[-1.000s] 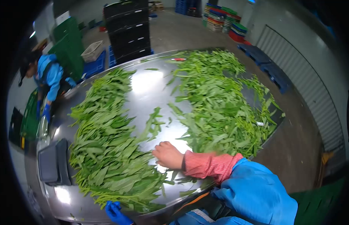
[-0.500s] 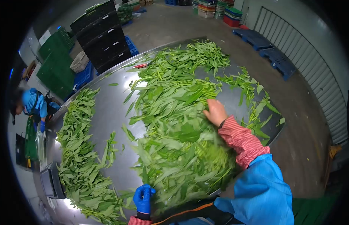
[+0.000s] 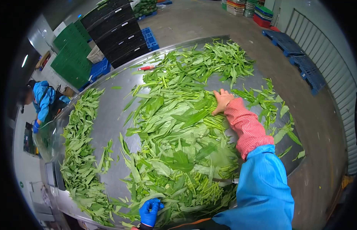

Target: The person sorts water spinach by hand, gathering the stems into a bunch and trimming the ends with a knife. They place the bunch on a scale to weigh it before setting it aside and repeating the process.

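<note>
A large pile of leafy greens that look like water spinach point(image 3: 178, 153) covers the middle of the metal table. My bare right hand point(image 3: 223, 100) rests with spread fingers against the stem ends at the pile's right side. My left hand point(image 3: 149, 212), in a blue glove, is at the pile's near edge, thumb and fingers pinched together; whatever they hold is hidden. A knife point(image 3: 229, 180) lies in the greens beside my right sleeve, its handle partly covered. Near the far left of the pile lies a red-handled tool point(image 3: 147, 68).
Another row of greens point(image 3: 82, 153) runs along the left of the metal table point(image 3: 115, 103). Loose stems point(image 3: 270, 107) lie at the right. Beyond are stacked black crates point(image 3: 119, 32), green crates point(image 3: 73, 57) and blue pallets point(image 3: 309, 73). A co-worker point(image 3: 44, 97) stands at left.
My right hand has shifted away from me along the stem ends, its fingers going from curled to spread. The view has turned slightly. A knife now shows by my sleeve. My left hand stays pinched.
</note>
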`<state>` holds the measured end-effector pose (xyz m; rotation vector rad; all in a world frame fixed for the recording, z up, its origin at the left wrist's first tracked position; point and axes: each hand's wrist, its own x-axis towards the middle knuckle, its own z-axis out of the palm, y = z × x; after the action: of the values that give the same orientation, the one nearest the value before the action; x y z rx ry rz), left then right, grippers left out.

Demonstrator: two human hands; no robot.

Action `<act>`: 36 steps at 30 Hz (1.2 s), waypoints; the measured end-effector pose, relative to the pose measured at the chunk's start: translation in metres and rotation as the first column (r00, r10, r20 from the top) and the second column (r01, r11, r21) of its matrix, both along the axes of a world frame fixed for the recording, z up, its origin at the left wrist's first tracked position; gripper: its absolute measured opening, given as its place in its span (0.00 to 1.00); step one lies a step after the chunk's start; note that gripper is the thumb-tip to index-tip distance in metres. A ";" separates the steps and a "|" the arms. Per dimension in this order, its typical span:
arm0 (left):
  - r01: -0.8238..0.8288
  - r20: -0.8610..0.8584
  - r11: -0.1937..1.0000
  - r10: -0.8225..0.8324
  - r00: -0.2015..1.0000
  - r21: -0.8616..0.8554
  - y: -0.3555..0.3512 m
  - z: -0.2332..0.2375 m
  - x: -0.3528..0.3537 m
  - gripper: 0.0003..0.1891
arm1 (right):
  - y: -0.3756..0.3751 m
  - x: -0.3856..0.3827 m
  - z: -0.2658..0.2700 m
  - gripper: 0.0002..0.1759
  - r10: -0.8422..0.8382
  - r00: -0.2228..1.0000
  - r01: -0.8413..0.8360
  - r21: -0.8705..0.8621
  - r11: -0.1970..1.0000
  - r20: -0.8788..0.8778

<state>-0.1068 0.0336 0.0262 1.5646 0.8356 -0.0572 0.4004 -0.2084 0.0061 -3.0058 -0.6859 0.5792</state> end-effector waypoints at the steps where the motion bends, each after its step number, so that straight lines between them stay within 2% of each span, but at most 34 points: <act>1: -0.002 -0.005 1.000 0.002 1.000 -0.022 -0.004 -0.001 0.002 0.08 | -0.001 0.005 -0.001 0.64 0.007 0.999 -0.009 -0.029 1.000 -0.044; 2: -0.002 -0.010 0.999 0.002 1.000 -0.040 -0.007 -0.002 0.003 0.08 | -0.002 0.010 -0.004 0.64 -0.003 0.993 0.000 -0.029 1.000 -0.114; 5: 0.002 -0.023 0.996 -0.004 1.000 -0.092 -0.010 -0.006 0.005 0.10 | -0.004 0.010 -0.013 0.64 0.064 0.993 -0.059 0.054 0.997 -0.103; 8: 0.095 0.038 0.994 -0.097 0.995 0.057 -0.010 -0.021 0.006 0.05 | -0.015 0.008 -0.037 0.60 0.084 0.981 -0.025 0.320 0.947 -0.173; 11: 0.053 0.064 0.999 -0.052 0.997 -0.004 -0.012 -0.028 0.003 0.06 | -0.021 0.000 -0.050 0.58 0.077 0.990 0.006 0.582 0.813 -0.118; 14: 0.068 0.032 0.997 -0.067 0.997 -0.044 -0.015 -0.028 0.005 0.06 | -0.017 -0.003 -0.038 0.47 0.113 0.906 0.184 0.620 0.763 -0.408; 17: 0.124 0.072 0.992 -0.124 0.990 0.006 -0.019 -0.030 0.004 0.07 | -0.013 0.008 -0.064 0.37 0.117 0.913 0.189 0.658 0.729 -0.391; 20: 0.078 0.047 0.996 -0.076 0.996 -0.038 -0.020 -0.024 0.009 0.06 | -0.008 -0.004 -0.004 0.29 0.040 0.976 0.089 0.563 0.822 -0.213; 21: 0.053 0.035 0.997 -0.051 0.998 -0.064 -0.021 -0.025 0.008 0.06 | -0.012 0.002 0.003 0.27 0.050 0.971 0.113 0.634 0.765 -0.234; 23: 0.003 0.016 0.994 -0.001 1.000 -0.108 -0.019 -0.028 0.009 0.06 | -0.022 0.017 0.023 0.27 -0.051 0.929 0.279 0.605 0.746 -0.367; 24: -0.001 0.019 0.993 0.003 1.000 -0.119 -0.020 -0.029 0.009 0.06 | -0.028 0.024 0.017 0.28 -0.083 0.930 0.293 0.588 0.754 -0.357; 26: -0.006 0.027 0.990 0.010 1.000 -0.141 -0.020 -0.031 0.009 0.06 | -0.040 0.039 -0.016 0.29 -0.147 0.932 0.319 0.554 0.769 -0.333; 27: 0.011 0.024 0.991 -0.008 1.000 -0.136 -0.020 -0.032 0.010 0.06 | -0.044 0.043 -0.041 0.33 -0.113 0.906 0.350 0.569 0.745 -0.408; 29: 0.038 0.013 0.992 -0.037 0.999 -0.124 -0.019 -0.036 0.007 0.06 | -0.040 0.019 -0.052 0.41 -0.132 0.958 0.265 0.603 0.753 -0.256; 30: 0.033 0.008 0.991 -0.032 0.999 -0.133 -0.019 -0.037 0.007 0.06 | -0.038 0.012 -0.062 0.48 -0.102 0.972 0.221 0.669 0.710 -0.213; 33: 0.022 -0.002 0.989 -0.023 1.000 -0.149 -0.016 -0.038 0.007 0.07 | -0.037 -0.007 -0.057 0.54 -0.069 0.997 0.083 0.628 0.774 -0.046; 34: 0.020 0.002 0.989 -0.020 1.000 -0.150 -0.016 -0.039 0.007 0.07 | -0.036 -0.015 -0.048 0.54 -0.036 0.995 -0.020 0.528 0.849 0.096; 36: 0.028 0.009 0.988 -0.027 1.000 -0.151 -0.016 -0.040 0.008 0.07 | -0.031 -0.024 -0.039 0.52 -0.060 0.981 -0.017 0.390 0.921 0.184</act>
<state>-0.0992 0.0172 -0.0142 1.4331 0.7866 -0.1321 0.3760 -0.2394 -0.0326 -2.7052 -0.6797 0.1252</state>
